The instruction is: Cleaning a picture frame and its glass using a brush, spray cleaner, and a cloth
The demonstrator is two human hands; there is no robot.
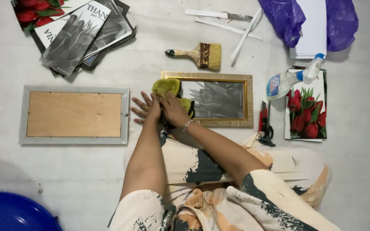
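Head view showed the person seated on a pale floor [86, 171], both arms stretched forward over a patterned garment. The left hand [144, 108] lay flat, fingers spread, its grip holding nothing, on the floor just beside the left end of a gold picture frame [249, 102]. The right hand [174, 110] pressed down on a yellow-green cloth [165, 87], its grip closed over the cloth, which covered the frame's left corner and part of the glass. Behind the glass sat a grey flower print. A silver bracelet [188, 125] circled the right wrist.

Left of the hands lay a silver frame [76, 138] face down, its wooden backing up. Above the gold frame rested a paintbrush [200, 54] with pale bristles, and white paper strips [225, 26] beyond it. To the right lay a spray bottle [292, 79] on its side, partly over a red tulip print [307, 115], with red-handled scissors [265, 122] between the print and the gold frame. A stack of prints [78, 34] sat top left, a purple plastic bag [343, 21] top right, and a blue basin [13, 214] at the bottom left corner.
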